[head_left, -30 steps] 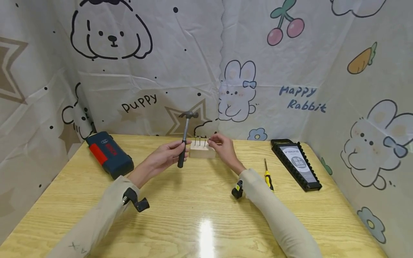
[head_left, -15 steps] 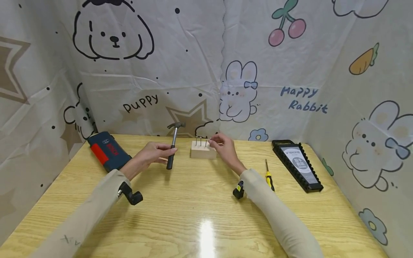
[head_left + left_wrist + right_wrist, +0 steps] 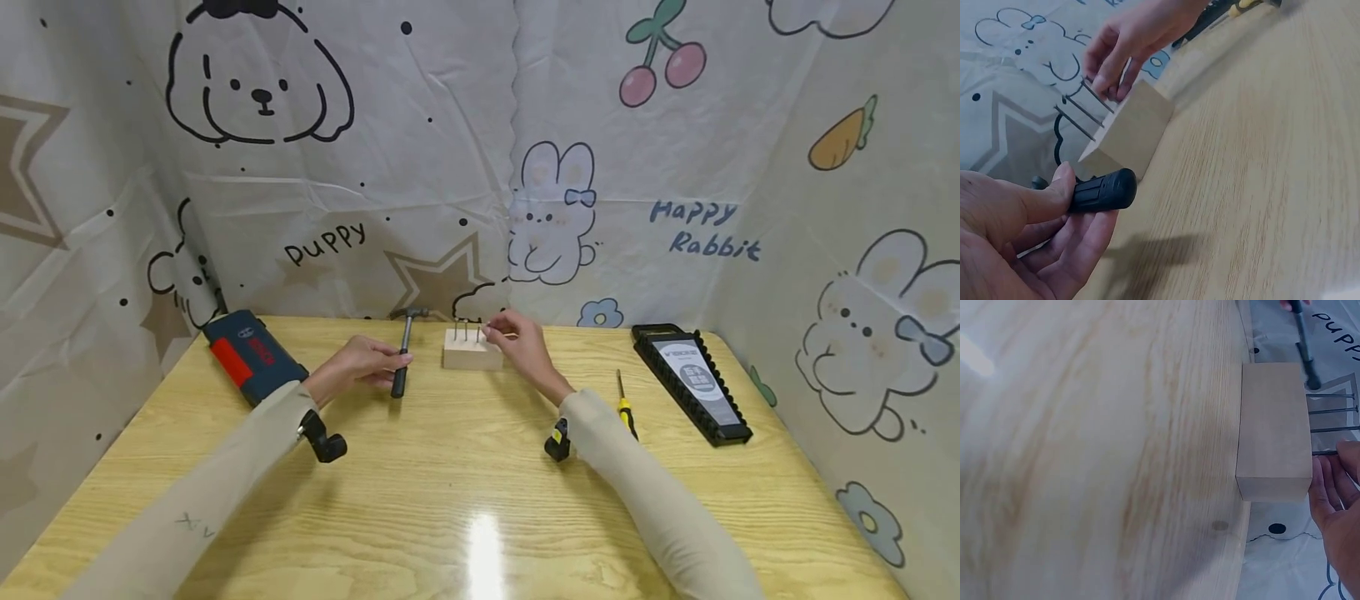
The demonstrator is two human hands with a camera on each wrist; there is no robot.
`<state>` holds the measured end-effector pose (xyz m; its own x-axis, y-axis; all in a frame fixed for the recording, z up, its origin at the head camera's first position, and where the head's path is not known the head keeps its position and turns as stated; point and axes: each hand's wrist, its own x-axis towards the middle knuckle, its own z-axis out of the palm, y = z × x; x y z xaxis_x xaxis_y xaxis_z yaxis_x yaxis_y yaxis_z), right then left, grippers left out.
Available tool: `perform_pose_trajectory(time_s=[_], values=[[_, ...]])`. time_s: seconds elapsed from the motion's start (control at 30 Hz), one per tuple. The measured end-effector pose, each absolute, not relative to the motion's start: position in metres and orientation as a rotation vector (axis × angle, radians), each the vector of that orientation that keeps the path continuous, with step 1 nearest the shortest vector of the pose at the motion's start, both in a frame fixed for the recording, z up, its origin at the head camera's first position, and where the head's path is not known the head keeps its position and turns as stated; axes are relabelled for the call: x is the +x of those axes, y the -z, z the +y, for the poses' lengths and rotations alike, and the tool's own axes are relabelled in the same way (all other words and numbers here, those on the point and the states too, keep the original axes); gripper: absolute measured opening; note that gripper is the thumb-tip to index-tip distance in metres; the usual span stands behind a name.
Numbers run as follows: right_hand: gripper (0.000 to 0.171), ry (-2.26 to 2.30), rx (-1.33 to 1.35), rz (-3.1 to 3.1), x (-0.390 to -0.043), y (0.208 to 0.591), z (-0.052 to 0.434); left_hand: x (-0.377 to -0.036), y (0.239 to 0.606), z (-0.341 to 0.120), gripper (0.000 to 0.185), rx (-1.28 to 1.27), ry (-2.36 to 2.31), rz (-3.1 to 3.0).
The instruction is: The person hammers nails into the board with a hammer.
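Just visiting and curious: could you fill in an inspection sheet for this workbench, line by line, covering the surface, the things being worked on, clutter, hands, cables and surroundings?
Surface: wooden table, glossy, with a light glare spot.
Job's things: wooden block with upright nails; hammer left of the block.
Clutter: blue and red case at far left; yellow-handled screwdriver; black tray at right.
Hands: left hand grips the hammer's black handle; right hand pinches the rightmost nail.
Cables: nothing seen.
Surroundings: cartoon-print sheets with puppies and rabbits wall in three sides.
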<state>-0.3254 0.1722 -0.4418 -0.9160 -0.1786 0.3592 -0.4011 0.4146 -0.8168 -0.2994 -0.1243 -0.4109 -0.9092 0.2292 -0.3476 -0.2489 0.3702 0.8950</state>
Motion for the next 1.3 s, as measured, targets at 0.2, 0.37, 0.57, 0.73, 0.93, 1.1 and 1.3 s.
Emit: perform_pose_trajectory(time_s=[0.2, 0.37, 0.57, 0.73, 0.93, 1.1, 1.3], values=[[0.015, -1.509, 0.527, -2.456, -0.324, 0.442, 0.171, -0.303, 0.417, -0.119, 0.051, 0.026, -1.553, 2.246], [0.015, -1.503, 0.547, -2.461, -0.324, 0.441, 0.171, -0.306, 0.42, -0.112, 0.043, 0.06, -1.529, 2.27], [0.014, -1.48, 0.544, -2.47, -0.326, 0.442, 0.17, -0.31, 0.425, -0.107, 0.026, 0.063, -1.443, 2.382], [0.014, -1.462, 0.545, -2.469, -0.326, 0.443, 0.168, -0.31, 0.424, -0.105, 0.022, 0.104, -1.364, 2.486], [0.013, -1.443, 0.535, -2.477, -0.326, 0.444, 0.167, -0.307, 0.423, -0.102, 0.033, 0.116, -1.293, 2.564], [0.014, -1.446, 0.542, -2.468, -0.326, 0.444, 0.17, -0.305, 0.423, -0.096, 0.031, 0.103, -1.244, 2.651], [0.013, -1.449, 0.542, -2.461, -0.325, 0.445, 0.17, -0.306, 0.43, -0.086, 0.024, 0.147, -1.126, 2.792]])
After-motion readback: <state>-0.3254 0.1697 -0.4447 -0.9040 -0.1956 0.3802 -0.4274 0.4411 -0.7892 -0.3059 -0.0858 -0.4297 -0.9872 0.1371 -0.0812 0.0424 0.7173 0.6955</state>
